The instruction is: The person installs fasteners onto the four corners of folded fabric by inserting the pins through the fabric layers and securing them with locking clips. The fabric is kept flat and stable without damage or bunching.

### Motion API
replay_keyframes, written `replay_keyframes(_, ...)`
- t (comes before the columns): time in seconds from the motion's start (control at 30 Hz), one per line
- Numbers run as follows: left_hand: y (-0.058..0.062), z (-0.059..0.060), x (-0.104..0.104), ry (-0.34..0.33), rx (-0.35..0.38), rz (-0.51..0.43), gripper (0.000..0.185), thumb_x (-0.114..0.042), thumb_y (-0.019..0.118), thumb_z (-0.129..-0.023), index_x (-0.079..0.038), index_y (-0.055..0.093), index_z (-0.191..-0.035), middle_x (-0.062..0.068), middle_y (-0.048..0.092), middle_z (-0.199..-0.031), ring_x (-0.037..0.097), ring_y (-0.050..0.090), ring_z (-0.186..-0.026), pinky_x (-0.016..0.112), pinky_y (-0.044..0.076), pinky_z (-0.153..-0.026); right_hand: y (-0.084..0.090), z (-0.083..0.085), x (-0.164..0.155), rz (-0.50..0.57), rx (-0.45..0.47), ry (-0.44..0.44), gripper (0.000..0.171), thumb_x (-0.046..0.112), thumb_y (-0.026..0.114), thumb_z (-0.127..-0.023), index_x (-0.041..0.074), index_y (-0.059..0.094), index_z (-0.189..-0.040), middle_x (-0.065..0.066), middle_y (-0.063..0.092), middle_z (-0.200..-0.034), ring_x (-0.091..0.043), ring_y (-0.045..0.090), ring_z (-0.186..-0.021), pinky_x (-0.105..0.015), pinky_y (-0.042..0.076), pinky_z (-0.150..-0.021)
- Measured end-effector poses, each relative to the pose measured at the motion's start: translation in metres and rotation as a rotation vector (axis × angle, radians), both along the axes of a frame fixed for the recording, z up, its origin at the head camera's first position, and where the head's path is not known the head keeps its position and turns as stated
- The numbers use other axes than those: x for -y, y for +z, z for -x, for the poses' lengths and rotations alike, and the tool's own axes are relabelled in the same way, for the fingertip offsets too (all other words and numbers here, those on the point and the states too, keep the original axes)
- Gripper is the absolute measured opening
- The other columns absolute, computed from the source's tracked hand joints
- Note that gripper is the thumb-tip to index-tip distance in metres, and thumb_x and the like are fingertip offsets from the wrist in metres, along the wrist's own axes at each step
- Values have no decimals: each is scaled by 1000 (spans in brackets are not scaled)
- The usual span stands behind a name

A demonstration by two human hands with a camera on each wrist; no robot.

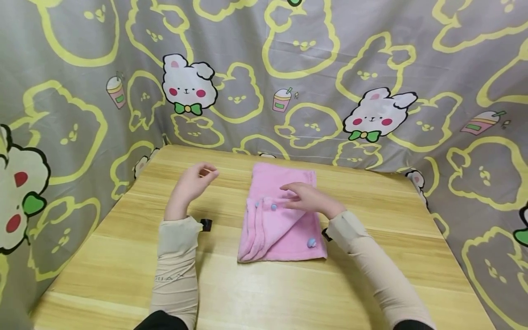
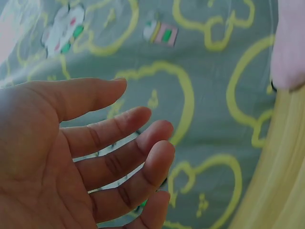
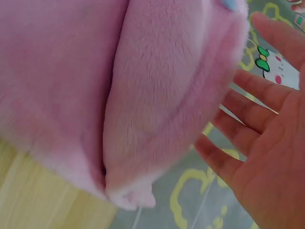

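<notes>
pink towel (image 1: pixel 284 215), folded, mid wooden surface (image 1: pixel 123 270), blue buttons showing | right hand (image 1: pixel 307 199) flat on towel's upper part, fingers straight, gripping nothing | left hand (image 1: pixel 191 181) raised left of towel, apart from it, fingers loosely spread, empty | bunny-print cloth (image 1: pixel 62 91) backdrop

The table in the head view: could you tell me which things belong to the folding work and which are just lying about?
In hand:
- pink towel, folded, with blue dots
- right hand, flat above the towel
- left hand, raised, holding nothing

Just there:
- wooden table
- bunny-print cloth behind
</notes>
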State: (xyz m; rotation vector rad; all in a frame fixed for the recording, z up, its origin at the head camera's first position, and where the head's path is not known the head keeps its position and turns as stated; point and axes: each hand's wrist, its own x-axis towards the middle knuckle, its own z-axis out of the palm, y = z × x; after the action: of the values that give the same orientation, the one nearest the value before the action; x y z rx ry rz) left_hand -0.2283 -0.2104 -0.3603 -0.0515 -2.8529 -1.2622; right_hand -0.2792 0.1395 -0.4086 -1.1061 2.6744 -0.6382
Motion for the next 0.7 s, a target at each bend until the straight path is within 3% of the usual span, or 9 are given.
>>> replay_keyframes(0.27, -10, -2, 30, 80, 44, -66, 48, -46, 48, -100, -8, 56, -128, 19, 62, -120, 36, 62, -108, 43, 49, -87, -2, 5, 30, -117, 118, 77, 54, 30, 65, -93, 7, 49, -139, -15, 58, -136, -30, 53, -129, -45, 39, -111)
replay_keyframes(0.47, -15, -1, 35, 99, 56, -75, 47, -44, 47, -100, -7, 56, -126, 21, 62, -118, 35, 62, -105, 35, 47, -80, -6, 8, 39, -129, 147, 75, 52, 22, 65, -91, 11, 48, -140, -12, 59, -134, -24, 54, -125, -42, 41, -108)
replay_keyframes(0.7, -18, 2, 35, 108, 66, -55, 43, -40, 47, -101, -6, 55, -127, 20, 63, -117, 35, 63, -105, 38, 49, -81, -6, 10, 38, -104, 205, 87, 57, 16, 66, -89, 14, 45, -142, -14, 58, -134, -26, 53, -124, -44, 41, -108)
